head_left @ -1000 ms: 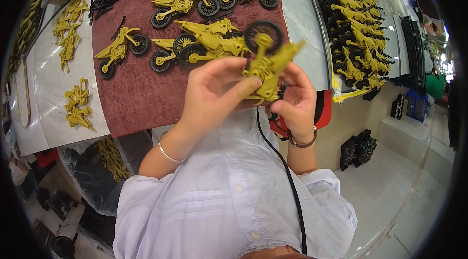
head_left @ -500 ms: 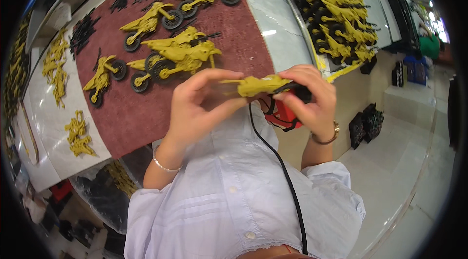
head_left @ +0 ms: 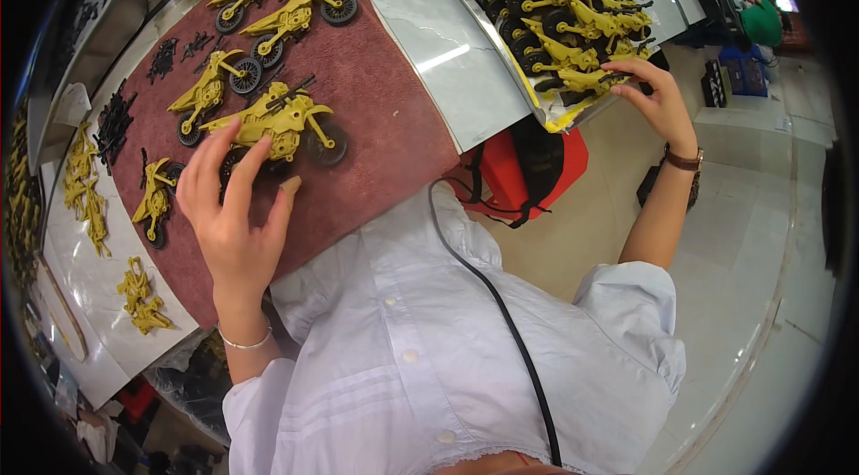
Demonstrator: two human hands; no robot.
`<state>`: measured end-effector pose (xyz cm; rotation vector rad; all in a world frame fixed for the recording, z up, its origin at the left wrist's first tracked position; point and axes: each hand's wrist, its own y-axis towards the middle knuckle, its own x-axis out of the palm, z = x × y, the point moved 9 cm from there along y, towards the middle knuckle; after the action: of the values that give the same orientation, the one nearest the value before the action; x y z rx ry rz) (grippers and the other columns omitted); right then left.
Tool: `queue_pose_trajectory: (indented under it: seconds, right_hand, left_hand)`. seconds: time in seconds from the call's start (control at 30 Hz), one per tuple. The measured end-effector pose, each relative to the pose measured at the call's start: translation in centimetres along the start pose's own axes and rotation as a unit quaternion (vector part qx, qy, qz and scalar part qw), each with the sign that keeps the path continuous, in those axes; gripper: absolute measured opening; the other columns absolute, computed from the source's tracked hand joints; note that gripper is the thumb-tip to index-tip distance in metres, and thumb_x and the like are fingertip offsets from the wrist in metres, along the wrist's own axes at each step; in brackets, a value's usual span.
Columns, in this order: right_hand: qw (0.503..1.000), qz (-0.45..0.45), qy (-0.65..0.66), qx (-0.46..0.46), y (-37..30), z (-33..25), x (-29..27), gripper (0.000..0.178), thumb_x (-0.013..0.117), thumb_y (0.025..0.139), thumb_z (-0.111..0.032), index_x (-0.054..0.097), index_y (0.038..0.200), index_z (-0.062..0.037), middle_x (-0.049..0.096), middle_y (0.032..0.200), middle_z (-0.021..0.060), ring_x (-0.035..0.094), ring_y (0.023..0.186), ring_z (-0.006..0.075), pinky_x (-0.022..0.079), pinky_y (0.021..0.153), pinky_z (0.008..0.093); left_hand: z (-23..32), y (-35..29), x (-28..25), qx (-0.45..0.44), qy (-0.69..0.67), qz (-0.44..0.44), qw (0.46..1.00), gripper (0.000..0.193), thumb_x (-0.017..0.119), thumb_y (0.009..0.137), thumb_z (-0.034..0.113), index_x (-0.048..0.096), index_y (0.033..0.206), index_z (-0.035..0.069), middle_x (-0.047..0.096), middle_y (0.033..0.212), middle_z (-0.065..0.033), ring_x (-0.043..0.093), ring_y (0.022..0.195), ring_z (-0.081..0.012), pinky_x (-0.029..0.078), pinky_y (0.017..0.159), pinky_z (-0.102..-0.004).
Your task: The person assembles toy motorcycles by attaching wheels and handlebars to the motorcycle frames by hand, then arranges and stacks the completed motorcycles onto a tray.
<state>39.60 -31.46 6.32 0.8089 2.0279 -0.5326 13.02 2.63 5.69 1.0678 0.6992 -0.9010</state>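
Observation:
My left hand (head_left: pixel 234 220) is over the maroon cloth (head_left: pixel 394 153), fingers spread at the near side of a yellow toy motorcycle (head_left: pixel 279 124) with black wheels. Its fingertips overlap the toy's rear, and whether they touch it I cannot tell. At the right, my right hand (head_left: pixel 660 108) reaches to the near end of a tray (head_left: pixel 557 123). Thumb and fingers there close around the end of a toy motorcycle (head_left: pixel 582 80), the nearest in a packed row of several. More toy motorcycles (head_left: pixel 288 14) stand on the cloth.
Small black parts (head_left: pixel 114 126) lie on the cloth's left edge. Yellow unassembled parts (head_left: pixel 141 298) rest on the white tabletop (head_left: pixel 72 283). A red bag (head_left: pixel 528 171) with black straps sits below the table edge. A black cable (head_left: pixel 501 301) runs down my front.
My hands have parted. The right carried the yellow toy motorcycle from in front of me to the tray; the left let go and moved left over the cloth. The view has shifted.

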Motion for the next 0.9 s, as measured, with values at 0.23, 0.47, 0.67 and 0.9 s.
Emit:
queue_pose_trajectory:
  seconds: [0.23, 0.47, 0.67, 0.9]
  right_hand:
    - [0.997, 0.062, -0.021, 0.029, 0.0, 1.8, -0.5, 0.031, 0.066, 0.078, -0.003, 0.063, 0.109, -0.0063, 0.065, 0.097, 0.0045, 0.059, 0.083, 0.0133, 0.047, 0.072, 0.0257]
    - [0.926, 0.332, -0.176, 0.019, -2.1, -3.4, -1.4, 0.024, 0.065, 0.079, -0.002, 0.064, 0.103, -0.0061, 0.064, 0.087, 0.0048, 0.059, 0.073, 0.0118, 0.047, 0.069, 0.0260]
    - [0.965, 0.221, 0.126, -0.063, 0.1, -12.3, 9.1, 0.024, 0.069, 0.080, -0.014, 0.065, 0.101, -0.0025, 0.064, 0.084, 0.0084, 0.060, 0.074, 0.0145, 0.048, 0.066, 0.0263]
    - [0.935, 0.045, 0.333, -0.115, 4.6, -19.6, 17.5, 0.037, 0.074, 0.074, -0.014, 0.062, 0.107, -0.0029, 0.064, 0.101, 0.0087, 0.060, 0.095, 0.0174, 0.047, 0.077, 0.0298]
  left_hand:
    - [-1.8, 0.6, 0.4, -0.044, 0.039, -0.034, 0.998, 0.061, 0.077, 0.063, 0.015, 0.057, 0.120, 0.010, 0.052, 0.126, -0.0108, 0.044, 0.120, -0.0296, 0.031, 0.100, -0.0421]
    - [-1.0, 0.7, -0.1, -0.011, 0.028, -0.015, 0.999, 0.046, 0.077, 0.061, 0.015, 0.058, 0.103, 0.005, 0.060, 0.107, -0.0084, 0.052, 0.111, -0.0284, 0.033, 0.097, -0.0401]
    - [-0.5, 0.2, 0.4, -0.003, -0.013, 0.011, 1.000, 0.044, 0.076, 0.058, 0.012, 0.057, 0.097, 0.004, 0.059, 0.091, -0.0085, 0.055, 0.090, -0.0280, 0.039, 0.079, -0.0393]
    - [1.1, -0.7, 1.5, 0.036, -0.038, -0.010, 0.999, 0.046, 0.082, 0.055, 0.028, 0.057, 0.089, 0.007, 0.057, 0.108, -0.0090, 0.053, 0.102, -0.0299, 0.039, 0.085, -0.0411]
